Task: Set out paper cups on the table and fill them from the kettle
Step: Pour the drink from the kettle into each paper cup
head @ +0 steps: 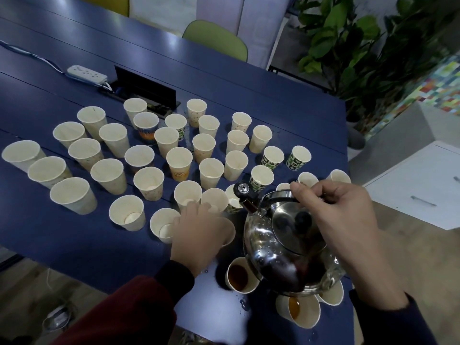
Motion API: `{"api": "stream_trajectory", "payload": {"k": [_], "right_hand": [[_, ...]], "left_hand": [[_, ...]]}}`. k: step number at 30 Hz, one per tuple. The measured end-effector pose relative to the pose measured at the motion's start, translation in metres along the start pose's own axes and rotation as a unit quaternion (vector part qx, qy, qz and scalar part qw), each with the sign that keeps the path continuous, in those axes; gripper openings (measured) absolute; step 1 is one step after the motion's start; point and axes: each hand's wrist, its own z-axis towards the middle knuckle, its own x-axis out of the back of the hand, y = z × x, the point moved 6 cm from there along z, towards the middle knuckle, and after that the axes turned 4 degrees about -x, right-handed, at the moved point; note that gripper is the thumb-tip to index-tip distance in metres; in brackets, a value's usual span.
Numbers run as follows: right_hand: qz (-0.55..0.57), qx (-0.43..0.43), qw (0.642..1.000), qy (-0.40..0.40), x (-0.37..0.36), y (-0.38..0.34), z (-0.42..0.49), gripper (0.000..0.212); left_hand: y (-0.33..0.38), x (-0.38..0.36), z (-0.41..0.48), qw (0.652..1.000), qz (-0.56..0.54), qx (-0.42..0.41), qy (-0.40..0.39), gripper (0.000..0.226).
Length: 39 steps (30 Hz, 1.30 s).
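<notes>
Room: office corner with potted plants [348, 46], a white cabinet [423, 185] and green chairs [216, 41] behind a blue table [62, 245].

- Paper cups [179, 160]: several dozen, upright, in loose rows across the table. Most are empty.
- Filled cups [239, 275]: at the near edge, holding dark liquid and partly hidden beneath the kettle.
- Kettle [281, 245]: polished steel, lid on, held above the filled cups with its spout pointing away towards the rows.
- Right grip [343, 215]: fingers curled round the kettle's top handle.
- Left grip [196, 232]: closed over a held cup [230, 232] just left of the kettle. It covers most of that cup.
- Power strip [87, 74] and open cable hatch [144, 85]: far side, beyond the cups.
- Water drops [243, 304]: on the table near the front edge.
</notes>
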Motion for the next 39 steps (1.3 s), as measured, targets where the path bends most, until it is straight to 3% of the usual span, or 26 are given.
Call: {"api": "stream_trajectory", "payload": {"k": [2,4,15,22,27,39], "right_hand": [[-0.004,0.001,1.0,0.0,-0.003,-0.001,0.002,0.047],[-0.012,0.003,1.0,-0.001,-0.006,-0.001,0.004,0.047],[-0.069,0.005,0.998,-0.011,-0.026,-0.009,0.014,0.047],[-0.083,-0.006,0.997,-0.01,-0.042,-0.012,0.02,0.048],[-0.1,-0.02,0.995,0.0,-0.052,-0.013,0.025,0.046],[-0.066,-0.032,0.997,0.01,-0.052,-0.011,0.031,0.041]], "left_hand": [[-0.001,0.008,0.012,1.0,-0.014,0.005,0.018,0.05],[-0.001,0.008,0.027,1.0,-0.004,-0.001,-0.016,0.045],[-0.009,-0.024,0.071,0.956,0.102,-0.15,-0.229,0.073],[-0.02,-0.031,0.092,0.949,0.102,-0.201,-0.223,0.083],[-0.027,-0.035,0.099,0.952,0.047,-0.221,-0.205,0.068],[-0.034,-0.037,0.103,0.947,0.005,-0.233,-0.22,0.066]]}}
